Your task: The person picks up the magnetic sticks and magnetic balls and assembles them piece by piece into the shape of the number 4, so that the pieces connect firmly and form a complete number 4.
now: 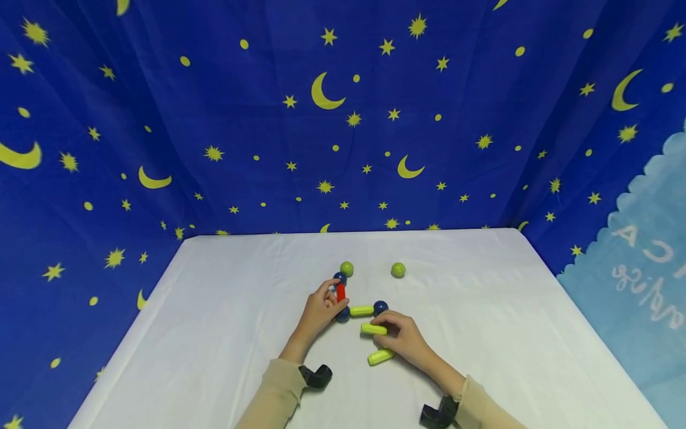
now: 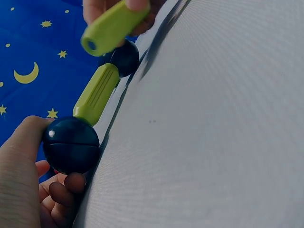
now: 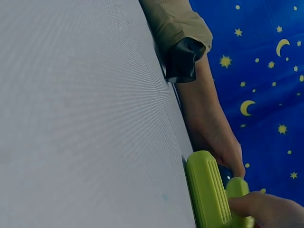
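Observation:
My left hand (image 1: 316, 311) holds a red rod (image 1: 340, 292) that runs between two dark blue balls, a far one (image 1: 340, 277) and a near one (image 1: 343, 315). In the left wrist view its thumb and fingers lie about the near blue ball (image 2: 71, 145). From that ball a yellow-green rod (image 1: 361, 311) leads right to a third blue ball (image 1: 380, 307). Between thumb and fingers my right hand (image 1: 405, 339) pinches another yellow-green rod (image 1: 371, 329), just nearer than that ball. One more yellow-green rod (image 1: 379, 357) lies on the table below the right hand.
Two green balls stand farther back, one (image 1: 346, 268) close to the far blue ball and the other (image 1: 398, 270) to the right. White cloth covers the table (image 1: 214, 333). Blue star-patterned fabric (image 1: 268, 131) surrounds it, with a light-blue panel (image 1: 638, 280) at right.

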A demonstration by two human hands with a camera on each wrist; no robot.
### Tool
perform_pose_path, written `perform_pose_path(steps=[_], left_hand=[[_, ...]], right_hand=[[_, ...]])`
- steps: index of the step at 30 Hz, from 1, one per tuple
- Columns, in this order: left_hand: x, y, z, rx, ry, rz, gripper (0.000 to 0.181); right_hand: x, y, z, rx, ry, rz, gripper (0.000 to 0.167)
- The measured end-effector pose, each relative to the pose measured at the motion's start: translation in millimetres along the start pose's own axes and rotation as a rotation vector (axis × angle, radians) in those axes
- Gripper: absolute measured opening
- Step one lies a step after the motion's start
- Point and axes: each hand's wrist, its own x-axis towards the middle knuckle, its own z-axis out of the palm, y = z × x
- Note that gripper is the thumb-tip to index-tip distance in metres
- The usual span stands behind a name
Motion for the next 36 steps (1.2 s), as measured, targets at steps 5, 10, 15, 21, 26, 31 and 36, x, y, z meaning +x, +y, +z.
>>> perform_pose_path(steps=[5, 10, 15, 21, 26, 31, 36], left_hand=[[-0.5, 0.6, -0.1, 0.014, -0.011, 0.02, 0.055], [-0.7, -0.8, -0.1, 0.025, -0.011, 0.029, 0.054], [-0.3, -2.3, -0.4, 0.017, -0.003, 0.025, 0.054], [1.3, -2.7, -0.5, 0.018, -0.002, 0.022, 0.054], [0.7, -1.6, -1.2, 0.015, -0.004, 0.009, 0.053], [-0.4, -0.9, -1.4, 0.018, -0.009, 0.013, 0.053], [0.4, 0.0, -1.4, 0.01, -0.005, 0.014, 0.054]], right_hand=[[0.4, -1.0, -1.0, 0.009, 0.076, -0.093, 0.023], [4.1, -17.5, -3.5, 0.09, 0.13, -0.104, 0.017], [8.6, -31.3, -6.3, 0.141, 0.168, -0.089, 0.019], [17.0, -29.5, -9.9, 0.093, 0.252, -0.032, 0.02], [25.7, -25.4, -13.7, 0.118, 0.315, 0.114, 0.019], [34.4, -21.2, -15.9, 0.138, 0.384, 0.197, 0.016], [44.6, -18.8, -18.3, 0.138, 0.439, 0.243, 0.015]])
